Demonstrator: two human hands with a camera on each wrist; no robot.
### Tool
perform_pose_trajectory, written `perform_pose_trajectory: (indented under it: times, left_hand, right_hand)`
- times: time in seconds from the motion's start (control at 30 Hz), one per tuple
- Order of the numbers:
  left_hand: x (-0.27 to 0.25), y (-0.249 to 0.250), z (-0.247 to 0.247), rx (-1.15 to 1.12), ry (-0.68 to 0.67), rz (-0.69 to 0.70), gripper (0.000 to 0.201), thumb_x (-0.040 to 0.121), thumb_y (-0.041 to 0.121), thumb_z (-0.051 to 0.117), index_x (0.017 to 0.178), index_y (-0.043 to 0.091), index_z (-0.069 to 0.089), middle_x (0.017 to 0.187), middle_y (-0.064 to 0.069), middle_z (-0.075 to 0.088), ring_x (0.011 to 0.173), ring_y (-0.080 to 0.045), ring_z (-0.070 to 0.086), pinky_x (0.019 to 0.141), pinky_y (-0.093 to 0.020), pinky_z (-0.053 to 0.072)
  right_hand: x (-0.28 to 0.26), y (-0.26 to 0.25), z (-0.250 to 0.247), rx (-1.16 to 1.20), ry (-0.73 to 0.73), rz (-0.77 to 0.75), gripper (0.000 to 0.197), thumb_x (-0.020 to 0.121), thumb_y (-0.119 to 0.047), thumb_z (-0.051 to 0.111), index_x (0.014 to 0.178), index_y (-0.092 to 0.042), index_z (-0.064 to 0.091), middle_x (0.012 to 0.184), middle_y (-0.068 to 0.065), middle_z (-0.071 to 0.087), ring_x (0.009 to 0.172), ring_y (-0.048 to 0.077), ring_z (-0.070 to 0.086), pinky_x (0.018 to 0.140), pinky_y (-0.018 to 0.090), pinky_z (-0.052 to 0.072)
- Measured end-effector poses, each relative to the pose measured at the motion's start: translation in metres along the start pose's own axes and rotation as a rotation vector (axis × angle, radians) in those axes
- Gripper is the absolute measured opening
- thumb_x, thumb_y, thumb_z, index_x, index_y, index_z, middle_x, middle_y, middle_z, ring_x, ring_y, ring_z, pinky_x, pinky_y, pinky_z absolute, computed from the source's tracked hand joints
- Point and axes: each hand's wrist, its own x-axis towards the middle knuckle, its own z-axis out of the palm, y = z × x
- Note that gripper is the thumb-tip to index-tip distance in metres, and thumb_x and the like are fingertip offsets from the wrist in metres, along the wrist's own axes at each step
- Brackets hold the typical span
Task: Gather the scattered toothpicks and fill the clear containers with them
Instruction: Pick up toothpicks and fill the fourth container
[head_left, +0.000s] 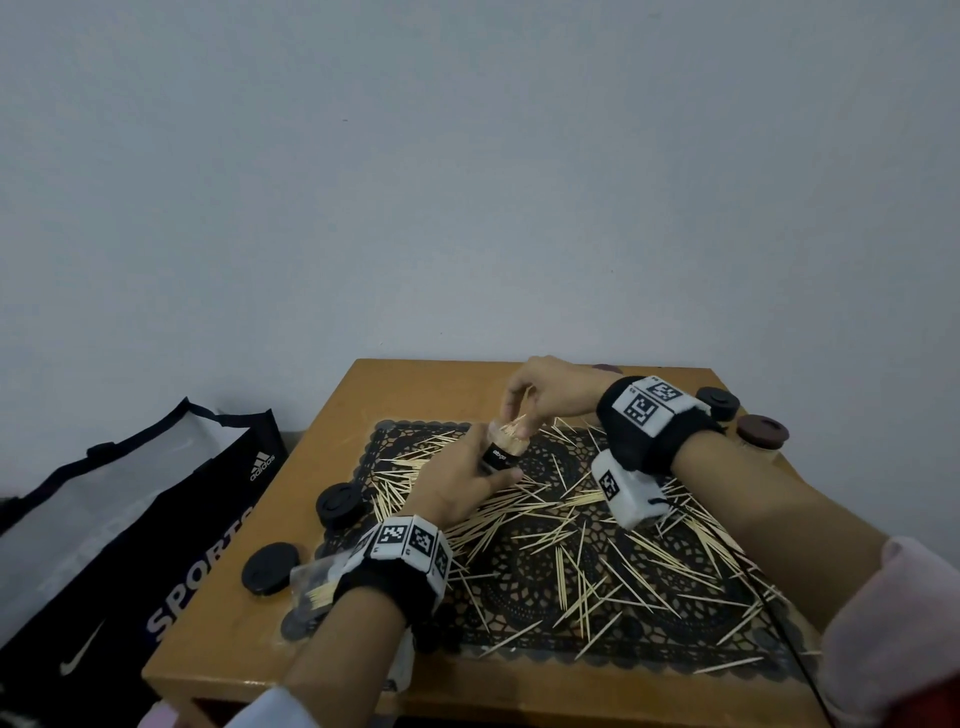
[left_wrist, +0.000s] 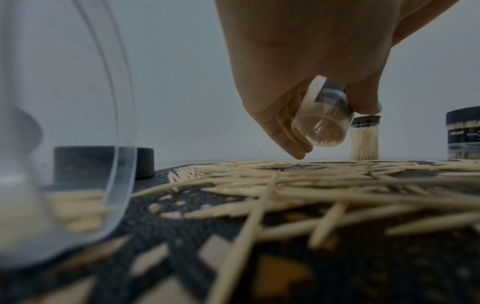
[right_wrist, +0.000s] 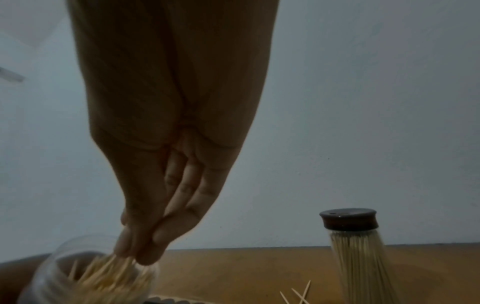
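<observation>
Toothpicks (head_left: 582, 540) lie scattered beyond counting; the left hand (head_left: 462, 483) grasps one open container (head_left: 506, 444), the right hand (head_left: 545, 389) pinches a bunch into it.

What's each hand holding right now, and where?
Left hand grips the clear container around its labelled lower body, tilted. Right hand pinches a toothpick bundle by the upper ends, over the mouth.

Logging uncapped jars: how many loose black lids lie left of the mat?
2. Far lid beside the mat's left edge; near lid closer to the table's front-left corner. Others may be hidden.
</observation>
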Motion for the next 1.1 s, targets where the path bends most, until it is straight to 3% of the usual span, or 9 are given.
perform_pose_trajectory:
  times: [0.2,0.3,0.47,0.6,0.73,0.8,0.9,0.97,1.1]
  left_hand:
    - [0.000,-0.001,0.000,0.002,0.012,-0.004,0.052,0.084,0.052,0.067,0.121,0.020,0.048,0.102,0.005,0.065,0.086,-0.012,0.061,0.077,-0.032,0.050]
    - [0.001,0.000,-0.001,-0.020,0.017,-0.006,0.052,0.083,0.053,0.067,0.120,0.021,0.049,0.102,0.004,0.066,0.087,-0.014,0.061,0.078,-0.034,0.050]
    - [0.001,0.001,0.000,-0.041,0.022,-0.028,0.048,0.084,0.054,0.066,0.113,0.020,0.049,0.098,0.004,0.065,0.084,-0.014,0.060,0.075,-0.034,0.050]
    - [0.000,0.002,-0.001,-0.057,0.063,-0.036,0.048,0.086,0.050,0.067,0.119,0.021,0.049,0.105,0.004,0.065,0.090,-0.014,0.062,0.082,-0.035,0.051]
    - [0.001,0.000,-0.001,-0.036,0.072,-0.044,0.047,0.084,0.052,0.066,0.115,0.021,0.050,0.102,0.005,0.065,0.087,-0.014,0.062,0.080,-0.038,0.052]
    - [0.001,0.001,-0.001,-0.021,0.042,-0.022,0.046,0.084,0.052,0.067,0.114,0.021,0.050,0.101,0.005,0.065,0.086,-0.013,0.061,0.079,-0.038,0.052]
    - [0.000,0.003,0.000,-0.056,-0.024,0.028,0.047,0.083,0.049,0.070,0.117,0.024,0.050,0.103,0.006,0.066,0.087,-0.012,0.062,0.080,-0.039,0.053]
    - [0.000,0.003,-0.001,-0.046,-0.031,0.039,0.046,0.082,0.047,0.071,0.117,0.025,0.050,0.103,0.007,0.066,0.088,-0.012,0.062,0.080,-0.037,0.052]
    - [-0.001,0.003,-0.002,0.036,0.026,0.018,0.041,0.082,0.046,0.072,0.110,0.029,0.048,0.098,0.009,0.063,0.084,-0.012,0.059,0.066,-0.026,0.041]
  right_hand:
    - [0.005,0.005,-0.003,0.106,0.037,-0.031,0.024,0.073,0.011,0.073,0.092,-0.004,0.068,0.083,0.012,0.070,0.070,0.016,0.068,0.067,0.026,0.057]
    - [0.007,0.005,0.002,0.078,0.071,-0.100,0.013,0.074,0.004,0.077,0.083,-0.005,0.074,0.072,0.003,0.071,0.063,0.007,0.067,0.062,0.023,0.055]
    - [0.009,0.004,0.011,0.084,0.134,-0.186,0.010,0.076,-0.003,0.077,0.086,-0.006,0.077,0.076,0.000,0.072,0.063,-0.002,0.063,0.059,0.017,0.050]
    - [0.005,0.012,0.006,0.219,0.224,-0.161,0.011,0.080,-0.006,0.075,0.090,-0.006,0.074,0.081,0.001,0.072,0.068,0.001,0.063,0.059,0.025,0.052]
    - [0.001,0.020,0.006,0.183,0.145,-0.095,0.019,0.075,-0.004,0.079,0.094,-0.008,0.073,0.088,0.003,0.073,0.077,0.017,0.069,0.069,0.032,0.058]
    - [0.000,0.023,0.009,0.176,0.159,-0.079,0.019,0.074,0.000,0.078,0.091,-0.006,0.074,0.088,0.008,0.073,0.075,0.016,0.069,0.071,0.030,0.059]
    - [0.000,0.024,0.015,0.171,0.221,-0.072,0.012,0.074,0.000,0.079,0.084,-0.004,0.075,0.080,0.009,0.073,0.062,0.008,0.065,0.065,0.028,0.057]
    - [0.000,0.025,0.017,0.185,0.225,-0.077,0.010,0.073,-0.005,0.081,0.081,-0.007,0.075,0.075,0.004,0.073,0.061,0.011,0.065,0.064,0.033,0.057]
    - [-0.003,0.024,0.019,0.200,0.176,-0.068,0.009,0.081,-0.013,0.076,0.089,-0.010,0.076,0.076,-0.002,0.072,0.061,0.005,0.060,0.056,0.025,0.050]
